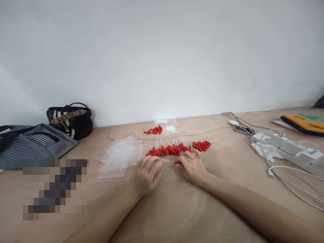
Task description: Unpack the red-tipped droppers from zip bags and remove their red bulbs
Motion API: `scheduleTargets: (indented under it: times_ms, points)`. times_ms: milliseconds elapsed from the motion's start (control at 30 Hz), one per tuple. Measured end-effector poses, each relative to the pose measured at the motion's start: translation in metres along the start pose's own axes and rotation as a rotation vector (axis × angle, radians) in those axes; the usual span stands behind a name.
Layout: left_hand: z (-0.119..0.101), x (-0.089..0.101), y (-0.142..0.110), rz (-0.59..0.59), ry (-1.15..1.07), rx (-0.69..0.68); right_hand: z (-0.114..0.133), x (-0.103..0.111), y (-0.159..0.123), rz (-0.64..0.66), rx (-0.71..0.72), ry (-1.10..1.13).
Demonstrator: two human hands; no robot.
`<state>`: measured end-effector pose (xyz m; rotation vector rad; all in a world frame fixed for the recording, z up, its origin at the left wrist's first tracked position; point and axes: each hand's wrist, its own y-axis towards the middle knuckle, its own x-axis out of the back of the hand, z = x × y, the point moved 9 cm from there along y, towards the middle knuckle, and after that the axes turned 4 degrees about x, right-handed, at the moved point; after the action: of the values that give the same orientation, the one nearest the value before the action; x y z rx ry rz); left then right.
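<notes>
My left hand (147, 173) is closed at one end of a thin white stick (167, 160), its fingers curled over the table. The stick runs across to my right hand (193, 168), whose fingers pinch a small red piece (177, 163); whether the stick enters it is too small to tell. Just beyond both hands, a row of thin pale sticks with red bulb-like ends (170, 149) lies side by side. To its right is a group of loose red pieces (201, 145). Clear zip bags (118, 152) overlap left of my left hand.
More red pieces (154, 130) lie near the wall beside a clear bag with white sticks (169, 128). A striped bag (37, 143) and a black bag (73, 123) stand left. A power strip with chargers (291, 148), cables and a yellow-blue item (303, 123) occupy the right.
</notes>
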<state>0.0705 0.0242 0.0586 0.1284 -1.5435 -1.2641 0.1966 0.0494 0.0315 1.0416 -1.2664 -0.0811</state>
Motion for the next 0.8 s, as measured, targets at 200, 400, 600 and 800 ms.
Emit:
scheduleTargets:
  times_ms: [200, 400, 600, 800]
  points:
    - [-0.007, 0.001, -0.001, 0.011, 0.033, 0.059, 0.006, -0.003, -0.007, -0.015, 0.006, -0.024]
    - [-0.017, -0.010, 0.003, 0.050, 0.041, -0.039, 0.017, 0.001, -0.004, -0.037, 0.098, 0.011]
    - [-0.017, -0.031, 0.002, 0.190, -0.048, -0.050, 0.022, -0.002, -0.005, -0.030, 0.096, 0.057]
    - [-0.017, -0.045, -0.002, 0.265, -0.084, -0.056, 0.019, -0.009, -0.003, 0.008, 0.085, 0.073]
